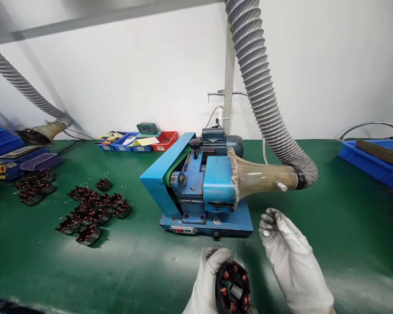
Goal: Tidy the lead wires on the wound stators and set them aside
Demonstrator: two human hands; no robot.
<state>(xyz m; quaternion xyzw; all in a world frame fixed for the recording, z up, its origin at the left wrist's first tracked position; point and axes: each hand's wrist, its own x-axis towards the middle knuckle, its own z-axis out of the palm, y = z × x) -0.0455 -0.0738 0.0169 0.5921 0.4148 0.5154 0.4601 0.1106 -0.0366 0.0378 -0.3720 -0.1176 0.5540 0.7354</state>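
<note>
At the bottom centre, my left hand point(207, 279) in a white glove is closed round a motor stator point(220, 291), a black ring with copper windings. Its open face is tilted up towards me, and thin wires stick out at its top. To the right and apart from it, my right hand point(290, 257), also gloved, has its fingers curled against the thumb; the fingertips are stained dark. Whether anything is pinched there is hidden. Just beyond both hands stands a blue belt grinding machine point(196, 192) with a green belt.
A grey ribbed hose point(258, 74) joins the machine's cloudy funnel point(263, 174). More stators point(88, 211) lie grouped at the left on the green table point(134, 270), with wire bits around. Small bins point(165, 140) stand by the wall; a blue tray point(376, 159) is at the right.
</note>
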